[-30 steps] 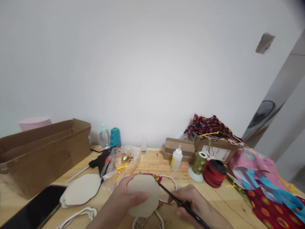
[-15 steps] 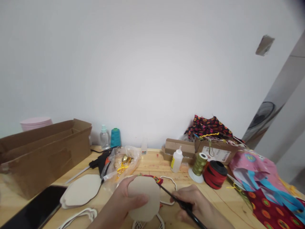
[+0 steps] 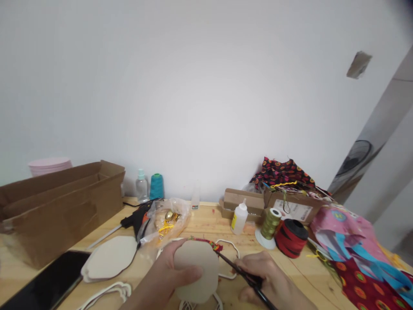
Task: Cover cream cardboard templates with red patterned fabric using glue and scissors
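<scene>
My left hand (image 3: 176, 269) grips a beige board with wavy rounded edges (image 3: 196, 275), thumb flat across its face. Along the board's top edge shows a strip of red, multicoloured patterned fabric (image 3: 214, 246); the rest of it is hidden behind. My right hand (image 3: 263, 273) is closed around a slim black pointed tool (image 3: 237, 270), whose exact kind I cannot make out. Its tip reaches the fabric at the board's upper right corner. White cut-out frames (image 3: 237, 254) lie on the table behind and below the board.
At left are a cardboard box (image 3: 64, 211), a phone (image 3: 48, 280), stacked beige boards (image 3: 111, 258) and a glue gun (image 3: 138, 221). A glue bottle (image 3: 239, 218), green thread spool (image 3: 270, 224), red thread spool (image 3: 291, 239) and fabric pile (image 3: 348, 228) stand at right.
The board in my left hand has shifted very slightly right and down. The black tool's tip stays at the fabric edge, with the right hand almost in place.
</scene>
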Motion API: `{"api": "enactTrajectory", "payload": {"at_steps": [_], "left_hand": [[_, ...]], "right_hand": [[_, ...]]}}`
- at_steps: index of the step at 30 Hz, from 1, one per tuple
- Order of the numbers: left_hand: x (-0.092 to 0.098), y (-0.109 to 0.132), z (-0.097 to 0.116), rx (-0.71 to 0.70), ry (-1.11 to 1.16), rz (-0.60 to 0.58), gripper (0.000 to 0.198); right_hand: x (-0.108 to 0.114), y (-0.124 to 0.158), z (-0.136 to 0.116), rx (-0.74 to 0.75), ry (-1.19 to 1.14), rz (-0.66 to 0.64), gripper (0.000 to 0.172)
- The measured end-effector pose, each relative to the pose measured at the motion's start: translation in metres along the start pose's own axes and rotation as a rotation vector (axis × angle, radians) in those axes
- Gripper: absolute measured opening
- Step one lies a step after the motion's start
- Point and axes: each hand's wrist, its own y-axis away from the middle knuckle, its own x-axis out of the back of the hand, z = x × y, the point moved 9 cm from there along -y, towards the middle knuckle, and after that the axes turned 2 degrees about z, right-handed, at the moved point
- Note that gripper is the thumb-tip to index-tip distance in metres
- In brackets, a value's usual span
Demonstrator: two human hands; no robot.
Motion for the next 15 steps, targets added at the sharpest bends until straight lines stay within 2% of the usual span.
{"api": "enactTrajectory", "payload": {"at_steps": [9, 15], "left_hand": [[-0.0002, 0.0001, -0.0010, 0.007, 0.005, -0.012, 0.047], [-0.0025, -0.0018, -0.0041, 0.006, 0.006, -0.073, 0.050]], "right_hand": [[0.0022, 0.0001, -0.0006, -0.026, 0.027, 0.001, 0.053], [0.0040, 0.0003, 0.0010, -0.048, 0.052, 0.001, 0.047]]}}
